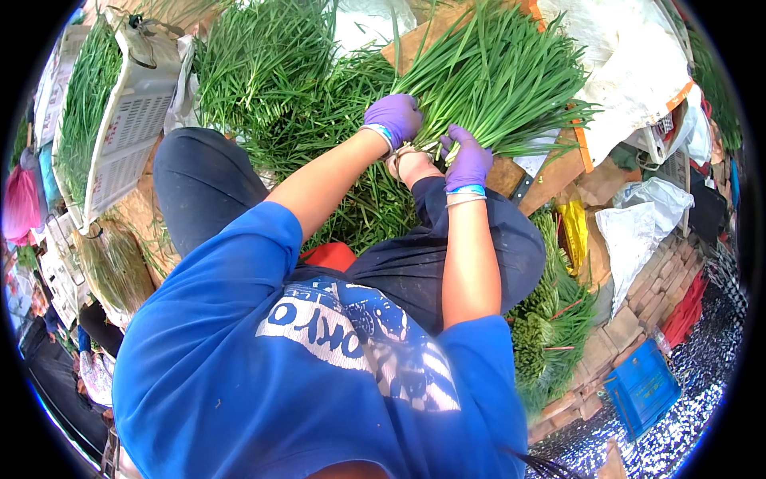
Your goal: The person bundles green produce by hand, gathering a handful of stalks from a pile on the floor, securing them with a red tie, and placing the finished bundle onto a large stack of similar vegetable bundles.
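A wide bunch of green garlic chives (507, 76) fans out in front of me, its pale cut ends toward my body. My left hand (395, 119), in a purple glove, is closed at the left side of the stems near their base. On the right side my right hand (469, 164), gloved alike, curls its fingers round the lower stems. Both palms are hidden. My bare foot (416, 166) lies just below the stem ends, between the hands. A knife (523, 190) with a dark handle lies right of my right hand, its blade partly under the leaves.
Loose chives (271, 88) are heaped at the far left and before my lap. A white plastic crate (136, 112) full of greens stands left. White sacks (630, 64) lie far right, a yellow bag (574, 231) near my right knee. Tied bundles (550, 335) lie lower right, beside a blue basket (642, 387).
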`<action>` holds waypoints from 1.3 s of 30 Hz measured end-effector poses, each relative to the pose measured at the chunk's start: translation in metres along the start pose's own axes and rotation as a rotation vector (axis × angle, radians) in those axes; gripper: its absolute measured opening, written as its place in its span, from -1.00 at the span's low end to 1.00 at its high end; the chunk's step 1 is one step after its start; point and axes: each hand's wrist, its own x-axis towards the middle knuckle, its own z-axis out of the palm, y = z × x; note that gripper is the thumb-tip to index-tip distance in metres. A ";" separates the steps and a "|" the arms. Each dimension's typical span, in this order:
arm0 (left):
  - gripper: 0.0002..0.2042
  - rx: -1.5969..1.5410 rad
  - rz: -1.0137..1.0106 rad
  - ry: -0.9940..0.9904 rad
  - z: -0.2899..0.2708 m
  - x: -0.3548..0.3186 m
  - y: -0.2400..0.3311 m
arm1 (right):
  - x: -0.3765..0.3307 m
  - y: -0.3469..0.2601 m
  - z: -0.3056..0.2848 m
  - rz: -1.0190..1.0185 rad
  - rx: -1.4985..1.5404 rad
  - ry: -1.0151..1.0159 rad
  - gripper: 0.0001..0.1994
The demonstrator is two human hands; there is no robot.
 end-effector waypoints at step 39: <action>-0.83 -0.577 0.082 0.206 -0.007 -0.022 -0.002 | 0.004 0.000 0.003 -0.007 0.131 -0.052 -0.60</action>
